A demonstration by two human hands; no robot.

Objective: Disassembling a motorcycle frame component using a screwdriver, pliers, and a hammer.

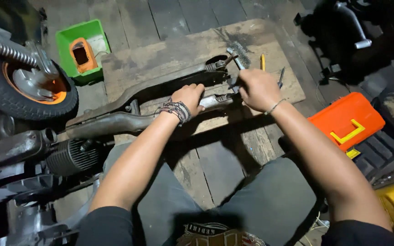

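Note:
A long grey metal swing-arm fork (128, 119) lies across a wooden board (160, 57) on the floor. My left hand (189, 96), with a woven band on the wrist, grips the fork's near leg close to its open end. My right hand (257, 89) is closed around a metal wrench (236, 59) right at the fork's end. The wrench's shaft pokes out above my fist toward the far fork tip (217, 65). My knees frame the lower part of the view.
A small tyre with an orange rim (28, 91) and an engine block (64, 157) sit at the left. A green bin (80, 48) holds an orange part. An orange toolbox (347, 120) lies at the right, with a yellow-handled tool (262, 61) and a screwdriver (281, 76) on the board.

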